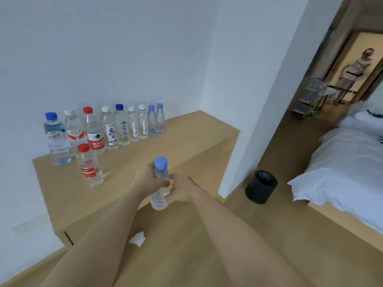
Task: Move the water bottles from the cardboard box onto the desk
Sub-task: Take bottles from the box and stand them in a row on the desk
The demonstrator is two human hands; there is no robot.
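Eleven clear plastic water bottles (94, 133)
Ten on the light wooden desk (186, 139), one before it, one black round bin (261, 187) beside.

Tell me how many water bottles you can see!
11. A row of nine stands along the wall on the desk; a red-capped bottle stands in front; the left hand and right hand grip a blue-capped bottle. None looks hidden.

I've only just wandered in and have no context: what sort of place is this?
Probably a hotel room. There is a bed with white bedding, a plain wooden desk set against the wall, and a trolley beyond the doorway that looks like a housekeeping cart.
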